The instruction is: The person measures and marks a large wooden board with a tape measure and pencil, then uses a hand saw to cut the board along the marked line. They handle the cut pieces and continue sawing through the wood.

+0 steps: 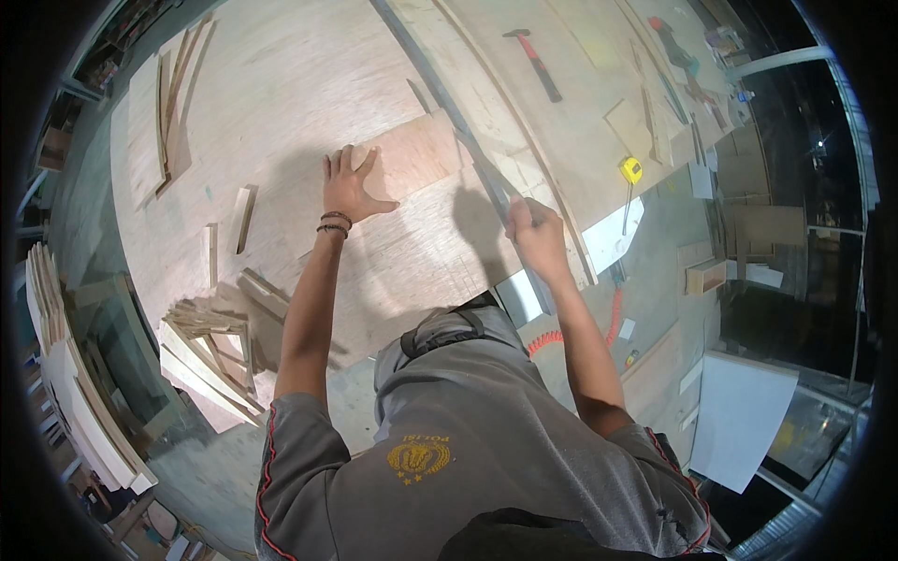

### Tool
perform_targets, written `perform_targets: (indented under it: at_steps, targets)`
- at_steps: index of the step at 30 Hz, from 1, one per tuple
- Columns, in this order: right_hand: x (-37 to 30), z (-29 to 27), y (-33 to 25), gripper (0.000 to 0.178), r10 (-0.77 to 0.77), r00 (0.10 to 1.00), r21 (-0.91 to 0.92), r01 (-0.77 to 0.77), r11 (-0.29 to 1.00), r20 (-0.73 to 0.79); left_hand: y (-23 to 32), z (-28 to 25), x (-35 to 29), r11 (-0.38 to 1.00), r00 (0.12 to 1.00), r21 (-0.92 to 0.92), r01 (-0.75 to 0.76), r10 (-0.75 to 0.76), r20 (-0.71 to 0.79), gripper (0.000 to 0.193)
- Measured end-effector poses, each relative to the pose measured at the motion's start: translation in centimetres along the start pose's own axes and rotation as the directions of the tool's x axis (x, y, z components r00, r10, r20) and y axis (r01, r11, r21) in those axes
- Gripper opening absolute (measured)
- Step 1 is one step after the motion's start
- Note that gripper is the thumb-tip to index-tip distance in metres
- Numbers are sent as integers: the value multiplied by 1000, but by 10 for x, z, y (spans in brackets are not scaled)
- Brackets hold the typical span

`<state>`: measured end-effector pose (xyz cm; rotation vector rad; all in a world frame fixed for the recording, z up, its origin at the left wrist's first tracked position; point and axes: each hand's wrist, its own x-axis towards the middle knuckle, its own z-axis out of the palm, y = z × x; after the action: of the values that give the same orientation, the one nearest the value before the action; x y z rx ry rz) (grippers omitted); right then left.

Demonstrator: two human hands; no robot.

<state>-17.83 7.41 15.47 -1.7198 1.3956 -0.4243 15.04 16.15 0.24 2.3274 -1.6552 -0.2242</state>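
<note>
My left hand (353,190) lies with fingers spread on a thin, rectangular plywood piece (412,154), pressing it to the large plywood sheet (281,103) on the worktable. A dark bracelet circles that wrist. To the right, my right hand (538,238) is closed beside a long dark grey strip or gap (412,51) that runs between the sheet and a pale wooden plank (496,103). A narrow grey, blade-like shape (486,168) reaches from near this hand toward the plywood piece's right corner. What the fingers grip is blurred.
Beyond the plank lie a red-handled hammer (535,67) and a yellow tape measure (630,170). Stacked wood strips (210,351) crowd the table's near left corner; longer strips (168,112) lie farther left. A red coiled hose (615,318) hangs past the near right edge.
</note>
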Motion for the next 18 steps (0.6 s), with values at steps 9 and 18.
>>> perform_targets:
  at_steps: [9, 18]
  targets:
    - [8, 2, -9, 48, -7, 1000, -26, 7, 1000, 8, -8, 0, 9, 1000, 1000, 24, 14, -14, 18, 124]
    - [22, 4, -21, 47, -4, 1000, -48, 5, 999, 19, -15, -5, 23, 998, 996, 51, 41, -45, 73, 125]
